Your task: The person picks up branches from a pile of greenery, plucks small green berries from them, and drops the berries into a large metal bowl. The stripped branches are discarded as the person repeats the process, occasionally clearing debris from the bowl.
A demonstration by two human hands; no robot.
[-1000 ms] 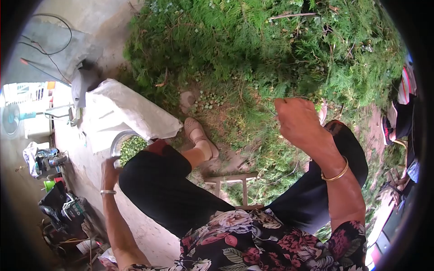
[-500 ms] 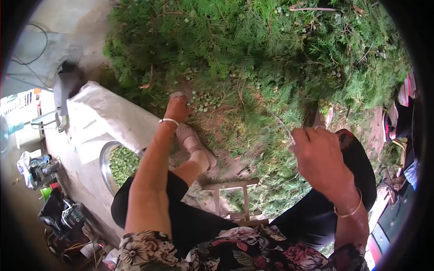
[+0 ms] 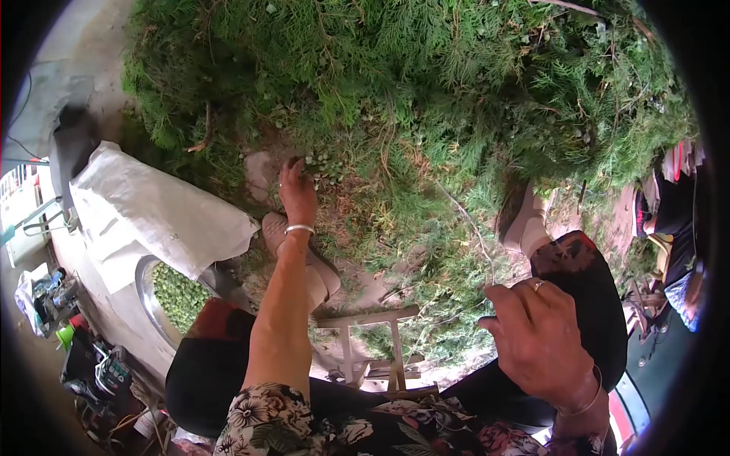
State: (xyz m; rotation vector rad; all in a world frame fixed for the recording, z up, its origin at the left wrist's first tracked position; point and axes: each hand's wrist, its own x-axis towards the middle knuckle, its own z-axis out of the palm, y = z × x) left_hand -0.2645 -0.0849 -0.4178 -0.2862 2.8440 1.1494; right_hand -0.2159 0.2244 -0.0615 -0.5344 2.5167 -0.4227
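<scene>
Bent downward over the ground between the feet, my left hand [image 3: 297, 192] has its fingertips at the edge of a patch of small green seed cones [image 3: 328, 167]. Its fingers are curled together, and I cannot tell what is between them. My right hand [image 3: 532, 334] is closed above the right knee, thumb and forefinger pinched on the end of a thin twig [image 3: 473, 220]. The twig slants away over loose green sprigs. Past both hands lies a large heap of cut evergreen branches [image 3: 380, 68]. My left shoe [image 3: 323, 273] is just under the left wrist.
A metal basin [image 3: 149, 308] full of green seed cones stands at the left, partly under a white sack [image 3: 163, 209]. A small wooden stool [image 3: 369, 319] sits between the legs. Tools and clutter [image 3: 99, 365] lie lower left. Another person's dark-clothed leg [image 3: 675, 201] shows at the right.
The view has shifted, with the sack and basin now further left. My right hand appears lower, still gripping the twig. The left hand's fingers now reach toward the cones.
</scene>
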